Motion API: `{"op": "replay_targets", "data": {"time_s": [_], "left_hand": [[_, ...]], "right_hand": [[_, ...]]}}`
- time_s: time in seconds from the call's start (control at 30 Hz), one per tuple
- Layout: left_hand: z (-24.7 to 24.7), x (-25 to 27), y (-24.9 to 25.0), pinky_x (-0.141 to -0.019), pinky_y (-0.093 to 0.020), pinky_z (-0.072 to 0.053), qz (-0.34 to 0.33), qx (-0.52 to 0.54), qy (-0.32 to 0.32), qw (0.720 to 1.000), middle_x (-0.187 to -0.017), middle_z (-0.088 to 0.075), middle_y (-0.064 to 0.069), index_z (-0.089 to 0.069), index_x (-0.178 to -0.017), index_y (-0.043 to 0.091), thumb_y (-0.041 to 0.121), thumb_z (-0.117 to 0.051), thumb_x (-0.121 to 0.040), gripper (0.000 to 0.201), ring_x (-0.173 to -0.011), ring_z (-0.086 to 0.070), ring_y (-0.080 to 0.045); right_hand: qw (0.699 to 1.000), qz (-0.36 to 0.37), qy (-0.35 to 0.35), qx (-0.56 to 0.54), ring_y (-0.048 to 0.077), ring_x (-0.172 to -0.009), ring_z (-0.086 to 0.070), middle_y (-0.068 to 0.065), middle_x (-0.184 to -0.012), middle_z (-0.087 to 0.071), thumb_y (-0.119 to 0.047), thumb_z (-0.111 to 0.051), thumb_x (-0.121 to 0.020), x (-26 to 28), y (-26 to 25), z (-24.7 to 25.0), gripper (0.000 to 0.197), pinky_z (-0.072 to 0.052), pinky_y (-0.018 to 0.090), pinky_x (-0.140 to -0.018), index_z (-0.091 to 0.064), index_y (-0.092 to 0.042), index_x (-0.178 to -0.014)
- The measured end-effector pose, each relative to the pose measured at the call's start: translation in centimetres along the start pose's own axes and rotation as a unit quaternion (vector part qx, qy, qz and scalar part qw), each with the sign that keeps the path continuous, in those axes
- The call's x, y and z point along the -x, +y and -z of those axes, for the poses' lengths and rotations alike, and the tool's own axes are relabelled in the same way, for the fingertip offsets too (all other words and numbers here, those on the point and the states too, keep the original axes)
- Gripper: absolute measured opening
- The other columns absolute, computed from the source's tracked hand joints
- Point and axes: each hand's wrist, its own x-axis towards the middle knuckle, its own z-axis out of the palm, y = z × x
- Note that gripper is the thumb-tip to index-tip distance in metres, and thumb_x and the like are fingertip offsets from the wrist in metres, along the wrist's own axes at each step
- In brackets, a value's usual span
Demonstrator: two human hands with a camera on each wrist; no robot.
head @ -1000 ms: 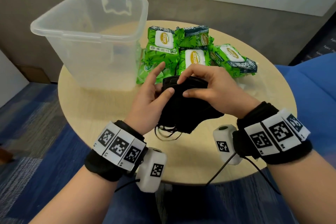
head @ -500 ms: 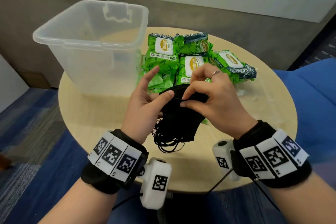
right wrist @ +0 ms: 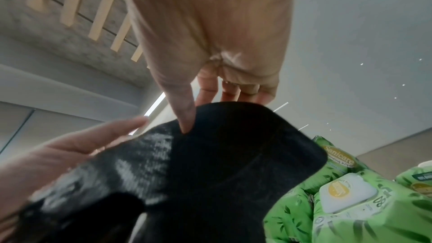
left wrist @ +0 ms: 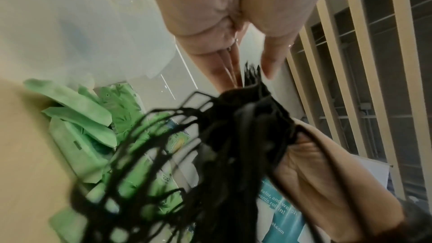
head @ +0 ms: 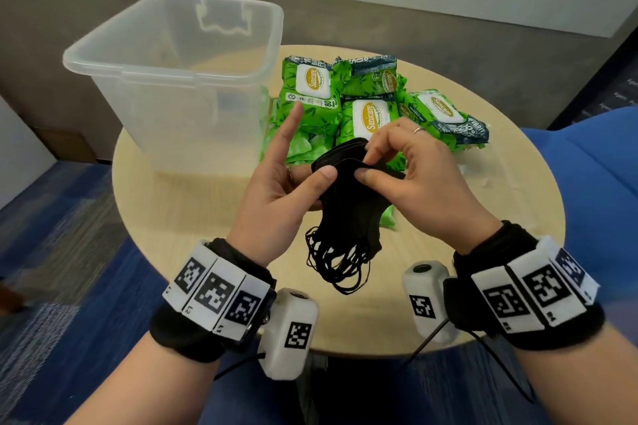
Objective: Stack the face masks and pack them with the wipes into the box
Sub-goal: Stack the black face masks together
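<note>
Masks bunched between both my hands, above the table edge nearest me, nothing packed yet.

My left hand has its thumb clamped over the black face masks with the index finger sticking straight up, while my right hand pinches the top edges between thumb and fingertips, so both hands are close together on the same bundle. The risk, I'd say: the ear loops hang in one tangled clump below (they look knotted in the left wrist view), and they could snag on each other, drag a mask out of line and skew the stack. My thin pinch could also let a layer slip. The wipes lie just behind, the box to the left with nothing visible inside it.
</note>
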Motion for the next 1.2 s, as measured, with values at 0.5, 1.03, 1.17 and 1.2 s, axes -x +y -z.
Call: {"op": "replay_targets", "data": {"time_s": [0.5,1.03,1.17,1.2], "left_hand": [[0.3,0.2,-0.6,-0.069,-0.027,-0.054,0.009,0.005,-0.016,1.000,-0.071,-0.068,-0.003,-0.020,-0.143,0.033,0.010,-0.053,-0.081,0.074,-0.069,-0.063,-0.015],[0.5,-0.4,-1.2,-0.047,-0.014,-0.029,0.043,-0.019,0.025,0.999,-0.049,-0.035,0.008,-0.021,-0.147,0.018,-0.001,-0.050,-0.092,0.065,-0.047,-0.030,-0.004],[0.4,-0.4,-0.1,-0.055,-0.017,-0.048,0.052,0.023,0.007,0.998,-0.068,-0.048,-0.014,-0.032,-0.143,0.019,-0.002,-0.045,-0.093,0.056,-0.055,-0.051,-0.010],[0.4,-0.4,0.0,-0.057,-0.016,-0.048,0.054,0.024,0.003,0.998,-0.067,-0.046,-0.016,-0.032,-0.142,0.018,-0.003,-0.045,-0.092,0.056,-0.057,-0.050,-0.012]], "right_hand": [[0.998,0.063,0.002,0.018,0.002,-0.087,-0.048,-0.004,-0.094,-0.048,-0.023,-0.074,-0.064,0.2,0.7,-0.1,0.027,-0.038,0.008,-0.078,-0.067,-0.018,-0.090],[0.981,0.183,0.024,0.062,0.016,-0.075,-0.051,-0.007,-0.077,-0.053,-0.022,-0.076,-0.066,0.1,0.8,-0.2,0.015,-0.045,0.041,-0.066,-0.068,-0.009,-0.067],[0.989,0.145,0.028,0.015,0.004,-0.065,-0.051,-0.007,-0.068,-0.056,-0.011,-0.076,-0.067,0.2,0.8,-0.3,0.013,-0.044,0.025,-0.062,-0.064,-0.006,-0.071],[0.991,0.133,0.027,-0.005,0.003,-0.065,-0.050,-0.006,-0.068,-0.057,-0.010,-0.075,-0.068,0.2,0.8,-0.3,0.013,-0.044,0.023,-0.062,-0.064,-0.007,-0.075]]}}
